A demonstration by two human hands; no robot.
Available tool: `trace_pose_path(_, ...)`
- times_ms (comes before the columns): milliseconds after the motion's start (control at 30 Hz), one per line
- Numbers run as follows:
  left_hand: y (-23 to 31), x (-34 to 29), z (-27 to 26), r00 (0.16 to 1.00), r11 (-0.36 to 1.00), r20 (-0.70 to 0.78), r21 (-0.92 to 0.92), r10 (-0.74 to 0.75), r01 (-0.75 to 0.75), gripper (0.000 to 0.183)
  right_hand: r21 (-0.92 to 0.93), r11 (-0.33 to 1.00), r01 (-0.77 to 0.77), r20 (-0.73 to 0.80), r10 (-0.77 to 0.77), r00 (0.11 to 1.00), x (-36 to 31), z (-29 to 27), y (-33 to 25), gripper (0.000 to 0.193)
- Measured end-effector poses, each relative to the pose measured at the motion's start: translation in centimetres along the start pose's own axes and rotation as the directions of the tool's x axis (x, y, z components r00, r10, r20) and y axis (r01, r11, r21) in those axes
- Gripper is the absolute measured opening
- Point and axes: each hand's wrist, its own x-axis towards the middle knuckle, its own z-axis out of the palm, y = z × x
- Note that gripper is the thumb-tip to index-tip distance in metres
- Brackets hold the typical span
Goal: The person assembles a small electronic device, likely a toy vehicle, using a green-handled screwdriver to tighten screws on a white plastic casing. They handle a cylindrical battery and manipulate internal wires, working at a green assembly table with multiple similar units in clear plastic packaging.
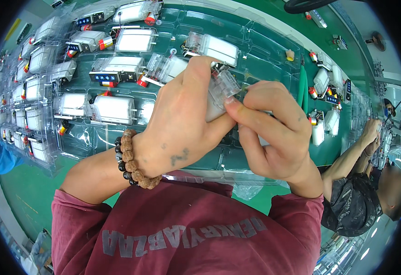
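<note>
My left hand (182, 110) is wrapped round a small device (224, 86) with a clear plastic housing and a white body. Its clear end points up and to the right, and dark parts show at its top; my palm and fingers hide much of the rest. Close against the clear housing, my right hand (278, 130) is closed, thumb and curled forefinger drawn together at its edge. Whatever those fingertips pinch is hidden. Just beyond my left hand lies a similar clear-and-white device (166, 67) in a clear plastic tray (264, 50).
Similar devices (113, 110) fill tray pockets leftward, some with red-and-yellow cylinders (105, 43). More trays (49, 151) are stacked at far left. Loose devices (332, 120) lie on the green surface at right, past a green strip (302, 85). A co-worker (354, 201) works at right.
</note>
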Motion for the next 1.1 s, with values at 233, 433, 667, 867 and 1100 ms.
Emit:
trace_pose_path(233,0.2,0.3,-0.3,0.999,0.999,-0.004,-0.024,-0.034,0.034,0.043,0.139,0.981,-0.138,-0.045,0.145,0.988,0.1,-0.1,-0.4,0.032)
trace_pose_path(433,0.4,0.3,-0.4,0.996,0.999,-0.085,-0.040,-0.002,-0.002,0.043,0.556,0.757,-0.344,-0.088,0.465,0.881,0.2,-1.1,-1.3,0.015)
trace_pose_path(667,0.8,0.2,-0.3,0.975,0.982,-0.131,-0.045,0.178,-0.185,0.050,0.747,0.124,-0.653,0.465,0.604,0.647,0.6,-1.4,-1.9,0.034)
trace_pose_path(867,0.3,0.5,0.0,0.955,0.957,-0.069,-0.010,0.290,-0.291,0.068,0.773,-0.155,-0.615,0.581,0.561,0.590,0.6,-0.9,-1.9,0.036)
trace_pose_path(1100,0.4,0.6,-0.3,0.969,0.969,-0.032,-0.005,0.246,-0.246,0.067,0.791,-0.278,-0.545,0.600,0.522,0.606,0.4,-0.2,-1.4,0.036)
